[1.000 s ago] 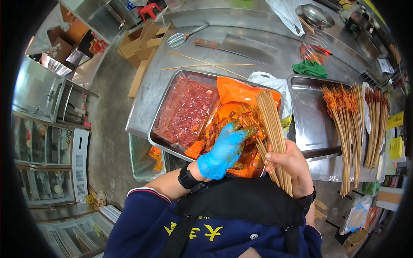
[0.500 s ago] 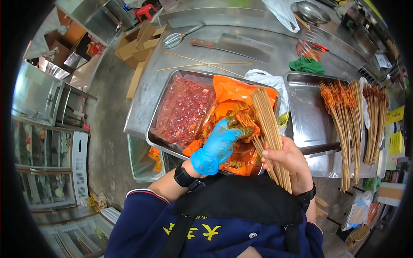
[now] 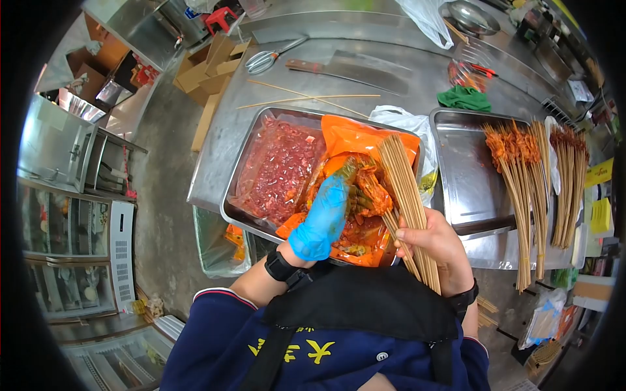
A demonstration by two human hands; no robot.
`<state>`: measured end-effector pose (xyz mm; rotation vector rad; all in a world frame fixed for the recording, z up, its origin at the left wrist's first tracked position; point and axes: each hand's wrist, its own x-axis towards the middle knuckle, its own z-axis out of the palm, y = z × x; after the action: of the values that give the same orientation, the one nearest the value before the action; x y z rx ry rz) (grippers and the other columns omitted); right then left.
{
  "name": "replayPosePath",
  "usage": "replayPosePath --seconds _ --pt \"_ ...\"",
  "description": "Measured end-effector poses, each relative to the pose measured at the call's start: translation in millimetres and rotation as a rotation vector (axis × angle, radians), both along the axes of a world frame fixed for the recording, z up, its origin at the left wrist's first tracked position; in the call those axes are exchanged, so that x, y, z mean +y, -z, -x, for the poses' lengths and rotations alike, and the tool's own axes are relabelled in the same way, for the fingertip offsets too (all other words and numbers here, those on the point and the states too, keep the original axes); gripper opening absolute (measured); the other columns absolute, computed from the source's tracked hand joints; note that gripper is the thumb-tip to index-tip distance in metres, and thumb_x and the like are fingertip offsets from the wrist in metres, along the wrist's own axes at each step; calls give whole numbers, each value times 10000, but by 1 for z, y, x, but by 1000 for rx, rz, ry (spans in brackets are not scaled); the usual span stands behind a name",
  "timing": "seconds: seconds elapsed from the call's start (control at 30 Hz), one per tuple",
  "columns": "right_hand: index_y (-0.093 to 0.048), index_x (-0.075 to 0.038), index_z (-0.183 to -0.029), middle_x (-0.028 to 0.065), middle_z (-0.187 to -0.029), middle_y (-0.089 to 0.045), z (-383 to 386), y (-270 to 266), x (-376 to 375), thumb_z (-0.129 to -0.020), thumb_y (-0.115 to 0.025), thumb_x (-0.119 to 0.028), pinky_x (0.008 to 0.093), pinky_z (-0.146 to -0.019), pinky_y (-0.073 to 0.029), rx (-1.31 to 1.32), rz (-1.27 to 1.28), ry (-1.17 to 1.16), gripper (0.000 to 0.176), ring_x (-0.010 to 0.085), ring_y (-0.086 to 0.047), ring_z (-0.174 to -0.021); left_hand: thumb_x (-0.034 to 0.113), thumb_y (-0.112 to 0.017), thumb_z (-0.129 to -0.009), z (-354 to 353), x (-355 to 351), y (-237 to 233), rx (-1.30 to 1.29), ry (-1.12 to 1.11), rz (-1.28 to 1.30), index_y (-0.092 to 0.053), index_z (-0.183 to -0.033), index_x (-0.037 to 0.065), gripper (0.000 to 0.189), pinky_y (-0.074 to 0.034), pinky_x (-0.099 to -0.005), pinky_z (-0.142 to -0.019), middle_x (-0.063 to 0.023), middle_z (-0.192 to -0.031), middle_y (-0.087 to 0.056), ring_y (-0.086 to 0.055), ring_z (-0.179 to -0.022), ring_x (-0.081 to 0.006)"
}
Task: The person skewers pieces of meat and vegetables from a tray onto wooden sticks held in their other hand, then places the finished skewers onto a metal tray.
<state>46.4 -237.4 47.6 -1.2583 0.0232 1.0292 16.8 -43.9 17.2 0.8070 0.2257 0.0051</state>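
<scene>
My left hand, in a blue glove smeared with orange sauce, is curled against a clump of marinated meat over an orange bag. Some fingertips are hidden by sauce and meat. My bare right hand is wrapped round a thick bundle of bamboo skewers. A few skewers stand apart on the bundle's left side, their upper ends at the meat. Beside the orange bag, raw red meat in clear plastic fills the left part of the metal tray.
A second metal tray at right has loaded meat skewers across its edge, with more skewers beyond. Behind lie a cleaver, a whisk, two crossed loose skewers and a green cloth.
My left hand has turned, its fingers now reaching farther up along the meat's left side. More of the meat shows by the skewer ends. My right hand has barely moved.
</scene>
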Motion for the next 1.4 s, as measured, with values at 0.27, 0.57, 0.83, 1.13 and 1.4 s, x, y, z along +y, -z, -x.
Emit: replayPosePath --seconds 0.27,0.57,0.83,1.13,1.4 --pt "-483 -27 -874 61 -678 -558 0 0 0 -778 -593 -41 221 -471 -452 -6 5 -15 147 129 -571 -535 127 -449 -883 -5 7 14 21 39 -118 -513 -1115 -1 273 -457 -268 -779 -58 -1032 -572 -550 -911 -135" --pt "-485 -27 -869 65 -680 -557 0 -2 1 -769 -586 -20 222 -468 -440 9 0 23 142 132 -569 -537 94 -491 -853 -6 -2 -10 89 103 -231 -535 -1072 -9 246 -457 -239 -710 -35 -940 -581 -545 -812 -94" --pt "-534 -4 -895 44 -728 -561 6 -3 -1 -744 -577 -6 220 -522 -452 -306 61 129 156 106 -551 -598 77 -502 -841 -9 -11 -5 24 -8 -233 -551 -1033 -26 223 -457 -226 -638 -35 -885 -586 -547 -758 -88" --pt "-493 24 -1027 196 -925 -596 9 -23 5 -803 -542 -85 313 -657 -532 156 -285 -85 254 247 -631 -782 112 -517 -845 -24 -13 2 44 68 -280 -565 -983 -7 187 -437 -217 -608 -29 -854 -599 -536 -735 -72" --pt "-505 51 -1029 182 -1018 -569 3 -9 -4 -789 -511 -42 323 -822 -487 -34 -155 27 258 236 -578 -956 144 -495 -854 -22 29 -9 185 377 -450 -532 -1081 0 271 -460 -232 -670 -45 -924 -604 -564 -788 -99"
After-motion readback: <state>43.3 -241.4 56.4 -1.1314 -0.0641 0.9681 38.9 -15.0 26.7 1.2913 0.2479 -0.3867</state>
